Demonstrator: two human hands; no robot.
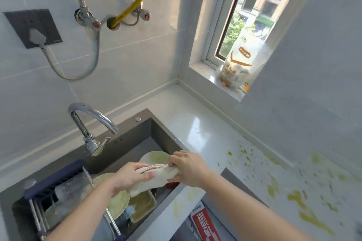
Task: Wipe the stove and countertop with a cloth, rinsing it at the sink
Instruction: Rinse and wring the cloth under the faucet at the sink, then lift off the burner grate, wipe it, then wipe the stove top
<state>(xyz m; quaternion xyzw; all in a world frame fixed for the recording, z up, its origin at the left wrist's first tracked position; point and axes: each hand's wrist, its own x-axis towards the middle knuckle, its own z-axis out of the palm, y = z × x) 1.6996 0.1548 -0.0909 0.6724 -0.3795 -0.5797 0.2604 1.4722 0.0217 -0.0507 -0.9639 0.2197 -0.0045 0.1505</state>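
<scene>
A pale, twisted cloth hangs over the grey sink, held at both ends. My left hand grips its lower left end and my right hand grips the upper right end. The chrome faucet stands behind the sink with no water running that I can see. The white countertop to the right carries yellow-green smears and splatters. No stove shows in this view.
Dirty plates and a tray lie in the sink beside a dark drying rack. A bag stands on the window sill. A red-and-white box sits below the counter edge. Valves, hoses and a wall socket are on the tiled wall.
</scene>
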